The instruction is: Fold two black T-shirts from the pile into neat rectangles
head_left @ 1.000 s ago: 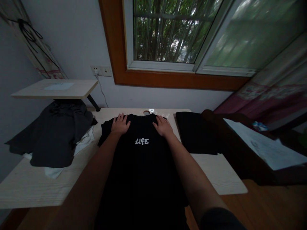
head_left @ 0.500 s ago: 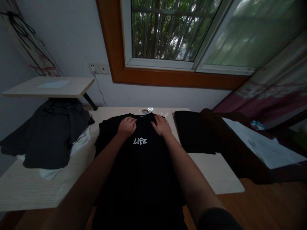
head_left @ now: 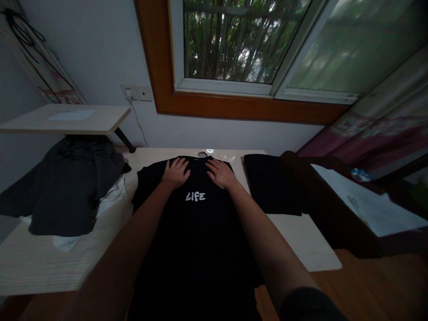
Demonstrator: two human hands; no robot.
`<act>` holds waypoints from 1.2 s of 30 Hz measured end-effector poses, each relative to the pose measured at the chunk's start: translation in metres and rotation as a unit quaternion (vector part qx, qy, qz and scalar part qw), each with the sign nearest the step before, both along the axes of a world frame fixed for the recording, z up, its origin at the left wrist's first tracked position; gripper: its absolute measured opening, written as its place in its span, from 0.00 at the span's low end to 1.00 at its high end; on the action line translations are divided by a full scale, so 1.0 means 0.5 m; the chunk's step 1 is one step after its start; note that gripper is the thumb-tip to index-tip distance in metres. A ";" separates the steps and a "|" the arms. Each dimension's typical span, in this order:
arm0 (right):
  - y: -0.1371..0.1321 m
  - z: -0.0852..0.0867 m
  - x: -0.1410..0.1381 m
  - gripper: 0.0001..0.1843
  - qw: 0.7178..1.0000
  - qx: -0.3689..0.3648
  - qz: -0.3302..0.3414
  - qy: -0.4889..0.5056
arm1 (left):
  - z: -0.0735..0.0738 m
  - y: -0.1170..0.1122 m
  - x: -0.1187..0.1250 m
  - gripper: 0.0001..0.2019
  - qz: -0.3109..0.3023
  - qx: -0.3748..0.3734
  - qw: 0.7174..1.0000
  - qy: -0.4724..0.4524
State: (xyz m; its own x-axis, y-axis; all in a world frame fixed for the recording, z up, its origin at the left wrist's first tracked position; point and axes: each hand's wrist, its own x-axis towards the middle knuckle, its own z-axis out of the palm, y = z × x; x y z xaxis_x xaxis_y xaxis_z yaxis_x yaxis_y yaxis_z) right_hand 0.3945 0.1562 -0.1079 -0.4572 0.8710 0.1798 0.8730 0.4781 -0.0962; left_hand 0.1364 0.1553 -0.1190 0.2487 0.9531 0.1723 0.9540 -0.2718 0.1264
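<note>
A black T-shirt [head_left: 197, 240] with the white word LIFE on its chest lies flat on the pale wooden table [head_left: 43, 263], collar toward the wall. My left hand [head_left: 175, 172] rests flat on the shirt just left of the collar, fingers stretched out and apart. My right hand [head_left: 220, 173] lies flat on the shirt just right of the collar, fingers spread. Neither hand holds anything. The shirt's lower part hangs over the table's near edge.
A heap of dark grey and white clothes [head_left: 72, 191] lies on the table's left. A folded black garment [head_left: 272, 183] sits at the right. A small raised side table [head_left: 67, 119] stands at the left wall. A dark chest with a white sheet [head_left: 371, 205] stands right.
My left hand, curled half a second ago, has flattened with fingers spread. Both hands have shifted slightly toward the collar's middle. The camera has moved a little.
</note>
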 end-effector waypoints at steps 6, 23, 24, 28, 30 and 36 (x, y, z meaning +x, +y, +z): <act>0.006 -0.006 0.001 0.29 0.999 -0.010 -0.045 0.005 | 0.005 0.005 -0.009 0.29 -0.029 -0.012 0.999 0.005; 0.008 -0.010 0.001 0.30 0.998 0.000 -0.059 0.013 | 0.000 0.000 -0.006 0.30 0.002 0.008 1.000 -0.004; 0.007 -0.009 0.001 0.29 0.998 0.002 -0.057 0.014 | 0.001 -0.001 -0.005 0.31 0.007 0.008 1.000 -0.007; 0.005 -0.007 0.001 0.29 0.998 -0.004 -0.059 0.010 | 0.006 -0.005 -0.003 0.30 0.012 0.009 1.000 -0.007; 0.005 -0.006 0.002 0.29 0.998 -0.004 -0.056 0.009 | 0.006 -0.005 -0.004 0.28 0.011 0.011 1.000 -0.003; 0.005 -0.010 0.003 0.28 0.999 0.007 -0.048 0.010 | 0.000 0.001 -0.006 0.28 0.005 0.019 1.000 -0.002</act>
State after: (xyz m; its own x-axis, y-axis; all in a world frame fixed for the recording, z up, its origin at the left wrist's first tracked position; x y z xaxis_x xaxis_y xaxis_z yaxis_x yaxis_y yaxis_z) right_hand 0.3961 0.1589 -0.1129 -0.3682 0.9078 0.2008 0.9127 0.3940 -0.1078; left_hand 0.1334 0.1556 -0.1188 0.2388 0.9484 0.2084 0.9562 -0.2671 0.1195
